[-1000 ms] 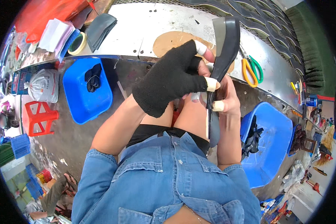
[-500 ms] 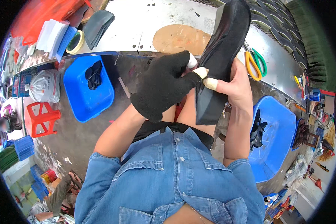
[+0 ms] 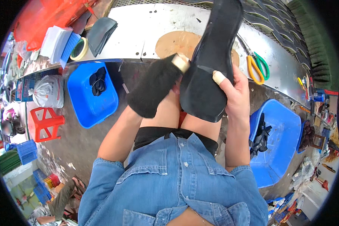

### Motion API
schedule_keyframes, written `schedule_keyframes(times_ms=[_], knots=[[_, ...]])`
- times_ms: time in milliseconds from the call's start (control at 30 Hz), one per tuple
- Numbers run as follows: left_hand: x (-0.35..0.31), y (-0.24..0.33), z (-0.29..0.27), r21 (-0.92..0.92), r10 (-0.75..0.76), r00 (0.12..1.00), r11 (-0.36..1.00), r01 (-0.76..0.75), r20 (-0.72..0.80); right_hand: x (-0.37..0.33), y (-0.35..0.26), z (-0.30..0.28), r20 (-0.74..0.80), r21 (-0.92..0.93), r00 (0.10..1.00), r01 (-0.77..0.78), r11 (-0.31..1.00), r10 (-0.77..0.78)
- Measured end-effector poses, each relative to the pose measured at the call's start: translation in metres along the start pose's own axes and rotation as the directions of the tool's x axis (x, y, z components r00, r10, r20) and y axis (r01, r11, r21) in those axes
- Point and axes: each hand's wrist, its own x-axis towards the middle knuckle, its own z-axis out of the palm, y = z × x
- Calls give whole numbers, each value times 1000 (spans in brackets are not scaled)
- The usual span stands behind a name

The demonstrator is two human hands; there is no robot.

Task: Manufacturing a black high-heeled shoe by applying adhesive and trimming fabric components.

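Sole [image 3: 211, 60], long, black and glossy, clamped in a bare right hand [image 3: 237, 96] above the lap.
Faint print marks the knotted white plastic bag [image 3: 51, 96] well left of the grip, too small for me to read; beyond the grip runs a pale, scuffed metal workbench [image 3: 133, 24], with a tan rounded board [image 3: 173, 43] partly behind the sole, yellow-and-green-handled scissors [image 3: 249, 67] just right, and blue plastic tubs [image 3: 84, 100] on the floor either side; the right thumb, taped, presses across the sole, while the black-gloved left hand [image 3: 156, 86] slants in at its left edge, whether pinching I cannot tell.
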Motion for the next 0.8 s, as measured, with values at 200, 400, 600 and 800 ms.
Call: schedule_keyframes(times_ms=[200, 400, 600, 800], knots=[[4, 6, 11, 234, 231, 972, 948, -217, -33, -3, 2, 1, 20, 0, 995, 103, 995, -103], [20, 5, 0, 219, 371, 928, 902, -372, 46, -4, 7, -11, 117, 38, 991, -69, 997, 65], [30, 13, 5, 232, 259, 962, 934, -272, 85, -9, 9, -8, 202, 16, 974, -109, 994, 103], [38, 9, 11, 67, 272, 962, 960, -272, 2, -13, 10, -16, 245, -69, 958, -134, 989, 147]])
